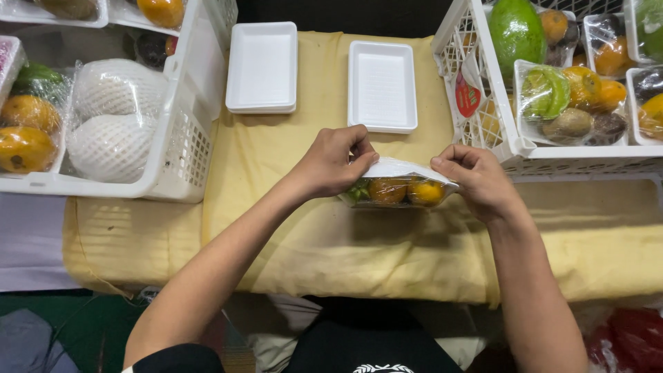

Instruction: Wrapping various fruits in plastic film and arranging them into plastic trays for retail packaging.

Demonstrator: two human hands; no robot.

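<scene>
Landmark: yellow cloth (pixel 290 228). Left of it, white crate (pixel 181 138) with netted fruit. On the cloth's far edge, stacked foam trays (pixel 262 65), then one single foam tray (pixel 381 83). Mid-cloth: fruit pack (pixel 397 190), tilted on edge, foam underside turned up and toward the far side, long axis running left to right. Left hand (pixel 331 162) pinches film at the pack's left end; right hand (pixel 476 179) pinches at its right end. Judged step: tightening wrap underneath. Next needs even pull and a firm press. Right of the cloth, second crate (pixel 483 131) with wrapped packs.

Head camera looks steeply down, close above the table (pixel 276 228).
</scene>
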